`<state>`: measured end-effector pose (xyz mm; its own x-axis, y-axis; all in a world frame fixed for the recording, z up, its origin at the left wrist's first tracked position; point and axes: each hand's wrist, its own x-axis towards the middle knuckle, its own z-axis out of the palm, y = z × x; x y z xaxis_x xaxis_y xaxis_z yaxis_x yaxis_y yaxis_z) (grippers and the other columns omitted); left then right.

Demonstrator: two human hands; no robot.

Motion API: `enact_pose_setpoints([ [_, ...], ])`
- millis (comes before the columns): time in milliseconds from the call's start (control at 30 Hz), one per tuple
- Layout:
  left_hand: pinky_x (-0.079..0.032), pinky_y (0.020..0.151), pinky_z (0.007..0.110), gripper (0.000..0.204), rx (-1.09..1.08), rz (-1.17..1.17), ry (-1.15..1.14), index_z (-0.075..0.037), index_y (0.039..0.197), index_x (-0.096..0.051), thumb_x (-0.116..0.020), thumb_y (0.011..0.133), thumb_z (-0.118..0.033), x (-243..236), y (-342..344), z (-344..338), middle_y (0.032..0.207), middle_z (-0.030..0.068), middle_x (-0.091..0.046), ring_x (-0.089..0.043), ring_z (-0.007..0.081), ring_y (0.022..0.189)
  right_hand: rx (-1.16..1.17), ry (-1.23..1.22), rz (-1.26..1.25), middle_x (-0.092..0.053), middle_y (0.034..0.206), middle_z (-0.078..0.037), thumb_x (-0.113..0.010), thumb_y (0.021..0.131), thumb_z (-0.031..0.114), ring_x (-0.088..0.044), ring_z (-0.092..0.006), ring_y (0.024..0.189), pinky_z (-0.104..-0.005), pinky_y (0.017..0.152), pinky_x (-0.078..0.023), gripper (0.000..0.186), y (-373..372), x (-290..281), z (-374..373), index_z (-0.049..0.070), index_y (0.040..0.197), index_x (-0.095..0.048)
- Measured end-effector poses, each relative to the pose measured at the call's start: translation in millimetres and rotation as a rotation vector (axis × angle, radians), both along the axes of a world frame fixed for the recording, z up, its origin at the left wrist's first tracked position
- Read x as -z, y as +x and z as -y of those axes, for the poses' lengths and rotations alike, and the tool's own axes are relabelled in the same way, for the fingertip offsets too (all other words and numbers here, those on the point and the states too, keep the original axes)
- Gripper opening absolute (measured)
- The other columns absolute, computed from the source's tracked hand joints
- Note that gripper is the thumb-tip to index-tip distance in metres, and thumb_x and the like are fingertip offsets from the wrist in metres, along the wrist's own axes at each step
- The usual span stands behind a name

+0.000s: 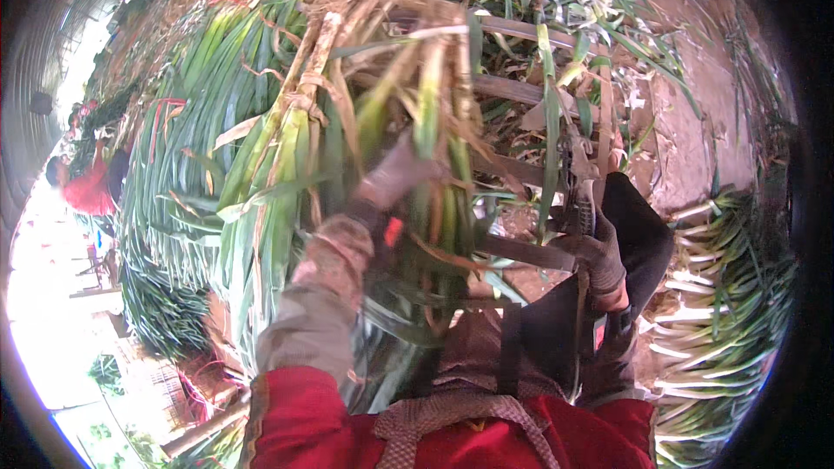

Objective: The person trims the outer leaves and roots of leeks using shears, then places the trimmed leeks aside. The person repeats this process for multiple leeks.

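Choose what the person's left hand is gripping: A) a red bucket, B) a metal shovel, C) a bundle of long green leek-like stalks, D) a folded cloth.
C: the gloved left hand has its grip closed around a bundle of long green stalks with dry yellowed leaves.

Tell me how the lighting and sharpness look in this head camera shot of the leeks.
Head view: blown-out glare along the lower left edge; the leek bundle is softly blurred, as is the gloved left hand; the right hand sits in shade; fisheye bending curves the edges and the corners go black.
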<state>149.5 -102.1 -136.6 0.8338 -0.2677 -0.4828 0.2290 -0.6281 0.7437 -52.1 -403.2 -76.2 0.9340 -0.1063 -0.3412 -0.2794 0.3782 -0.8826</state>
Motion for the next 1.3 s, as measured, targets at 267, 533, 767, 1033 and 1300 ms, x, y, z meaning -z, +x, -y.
enact_pose_setpoints([
  [267, -0.034, 0.117, 0.039, 0.09, 0.201, 0.431, 0.298, 0.0, 0.149, -0.043, -0.069, 0.085, -0.059, -60.8, -19.4, -27.7, 0.154, 0.0236, -0.044, -0.046, 0.0368, 0.139, 0.054, 0.016, -0.032, -0.07, 0.108, -0.012, -0.066, 0.074, -0.001, -0.069, -0.0219, 0.096, -0.0299, 0.083, -0.056, 0.059, -5.6, 10.0, 2.6, -0.004, 0.132, -0.056],
  [533, -0.042, 0.109, 0.05, 0.1, -0.199, 0.286, 1.095, -0.015, 0.152, -0.034, -0.079, 0.071, -0.055, -103.5, -1.4, -125.4, 0.149, 0.019, -0.047, -0.05, 0.0413, 0.133, -0.008, 0.033, 0.012, -0.069, 0.112, -0.011, -0.067, 0.082, 0.001, -0.069, -0.021, 0.099, -0.0314, 0.084, -0.057, 0.054, -6.6, 20.0, 7.1, -0.002, 0.135, -0.054],
  [767, -0.049, 0.101, 0.047, 0.064, 0.105, 0.451, 0.869, -0.019, 0.135, -0.057, -0.075, 0.076, -0.038, -75.1, -23.5, -67.4, 0.137, 0.0128, -0.057, -0.056, 0.0397, 0.123, -0.045, 0.008, -0.138, -0.068, 0.114, -0.013, -0.068, 0.078, 0.002, -0.069, -0.0228, 0.099, -0.0325, 0.084, -0.056, 0.06, -11.6, 27.0, -15.5, -0.003, 0.136, -0.052],
  [1033, -0.055, 0.081, 0.043, 0.032, 0.46, 0.55, 0.422, -0.01, 0.108, -0.07, -0.064, 0.089, -0.035, -87.5, -83.8, 40.9, 0.098, 0.016, -0.072, -0.07, 0.036, 0.089, -0.168, -0.625, 0.246, -0.063, 0.099, -0.009, -0.065, 0.085, -0.001, -0.061, -0.0172, 0.089, -0.0335, 0.081, -0.051, 0.047, -45.0, 54.0, -33.3, 0.001, 0.131, -0.053],
  [1300, -0.043, 0.104, 0.049, 0.036, 0.76, 0.574, 1.005, -0.016, 0.126, -0.064, -0.058, 0.092, -0.027, -71.2, -84.6, 16.5, 0.143, 0.0014, -0.058, -0.056, 0.0222, 0.13, -0.237, -0.396, 0.037, -0.067, 0.103, -0.006, -0.075, 0.088, 0.019, -0.062, -0.0163, 0.091, -0.032, 0.082, -0.051, 0.059, -55.3, 46.0, -27.5, 0.0, 0.138, -0.05],
])
